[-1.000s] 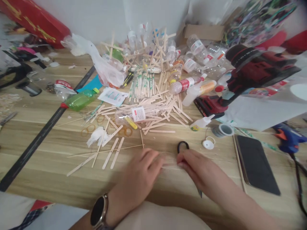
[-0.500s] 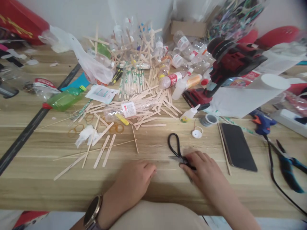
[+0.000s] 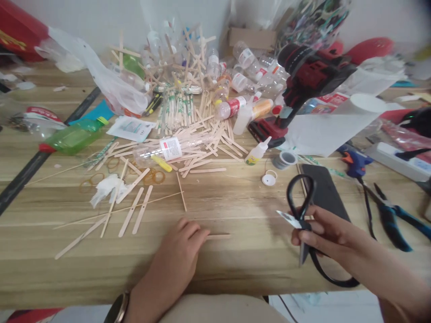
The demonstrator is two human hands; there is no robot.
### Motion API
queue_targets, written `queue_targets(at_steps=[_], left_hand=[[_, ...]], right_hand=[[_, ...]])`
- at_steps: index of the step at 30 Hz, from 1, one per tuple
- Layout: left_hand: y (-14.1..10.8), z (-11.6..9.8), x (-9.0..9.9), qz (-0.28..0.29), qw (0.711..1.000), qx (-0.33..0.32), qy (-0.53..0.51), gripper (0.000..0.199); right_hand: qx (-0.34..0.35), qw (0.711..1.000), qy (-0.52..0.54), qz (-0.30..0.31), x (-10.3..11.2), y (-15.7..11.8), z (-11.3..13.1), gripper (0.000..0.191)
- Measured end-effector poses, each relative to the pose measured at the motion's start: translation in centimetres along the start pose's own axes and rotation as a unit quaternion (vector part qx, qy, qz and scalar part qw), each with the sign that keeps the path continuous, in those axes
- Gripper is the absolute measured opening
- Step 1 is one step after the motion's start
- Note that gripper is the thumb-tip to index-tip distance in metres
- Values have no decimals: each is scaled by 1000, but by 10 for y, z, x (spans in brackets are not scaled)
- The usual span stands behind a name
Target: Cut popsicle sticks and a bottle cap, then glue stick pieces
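Note:
My right hand (image 3: 332, 240) grips black-handled scissors (image 3: 305, 224) at the pivot, raised over the right side of the table. Their blades are spread apart, one pointing left and one down. On the table near the front edge, my left hand (image 3: 178, 253) is closed, with a thin wooden stick (image 3: 219, 236) poking out to the right from under its fingertips. The rest of that stick is hidden by the hand. Left of it lie two craft sticks with small dark marks (image 3: 131, 212), crossed thin sticks (image 3: 114, 197) and a crumpled white tissue (image 3: 107, 190).
Behind are a heap of craft sticks (image 3: 205, 154), a clear bottle (image 3: 148, 152), a glue bottle (image 3: 257, 151) and a grey tub (image 3: 284, 159). A red drill (image 3: 313, 74) stands at the back right. A phone (image 3: 326, 190), glue gun (image 3: 355, 159) and pliers (image 3: 392, 220) lie to the right.
My right hand has lifted the scissors off the table and moved right with them, in front of the phone. The left hand stays near the front edge; more of the stick shows. The view has shifted slightly.

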State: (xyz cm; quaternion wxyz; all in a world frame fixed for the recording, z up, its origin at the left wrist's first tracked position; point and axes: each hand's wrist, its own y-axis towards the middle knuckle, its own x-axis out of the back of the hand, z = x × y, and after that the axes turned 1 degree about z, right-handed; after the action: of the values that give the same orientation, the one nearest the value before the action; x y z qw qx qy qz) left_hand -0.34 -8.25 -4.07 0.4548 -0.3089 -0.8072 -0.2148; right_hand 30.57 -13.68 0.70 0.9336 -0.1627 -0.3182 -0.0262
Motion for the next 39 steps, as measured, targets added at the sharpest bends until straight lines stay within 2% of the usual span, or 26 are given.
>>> queue_targets(at_steps=[2, 6, 9, 13, 17, 23, 29, 32, 35, 39], left_hand=[[0, 0, -4, -20, 1000, -22, 0, 27], [-1, 0, -10, -43, 998, -39, 5, 25], [-4, -2, -13, -66, 997, -33, 16, 25], [-10, -3, -12, -100, 993, -41, 56, 25], [-19, 1, -12, -80, 987, -101, 95, 26], [-27, 4, -20, -41, 977, -139, 160, 32], [-12, -12, -22, -4, 977, -139, 164, 32], [-7, -18, -22, -19, 975, -139, 171, 34], [-12, -18, -17, -59, 976, -130, 162, 32], [-27, -16, -11, -100, 982, -109, 122, 25]], right_hand=[[-26, 999, 42, 6, 4, -7, -6, 44], [-38, 989, 130, -60, 4, -21, -21, 42], [-40, 979, 182, -77, -4, -28, -25, 37], [-65, 972, 219, -64, -16, -33, -18, 42], [-68, 975, 211, 0, -20, -29, -16, 43], [12, 990, 82, 118, -21, -11, -6, 38], [78, 975, -42, 206, -37, 11, 24, 32], [106, 961, -149, 207, -47, 22, 36, 25], [144, 925, -310, 166, -56, 29, 44, 17], [176, 850, -472, 151, -66, 32, 57, 9]])
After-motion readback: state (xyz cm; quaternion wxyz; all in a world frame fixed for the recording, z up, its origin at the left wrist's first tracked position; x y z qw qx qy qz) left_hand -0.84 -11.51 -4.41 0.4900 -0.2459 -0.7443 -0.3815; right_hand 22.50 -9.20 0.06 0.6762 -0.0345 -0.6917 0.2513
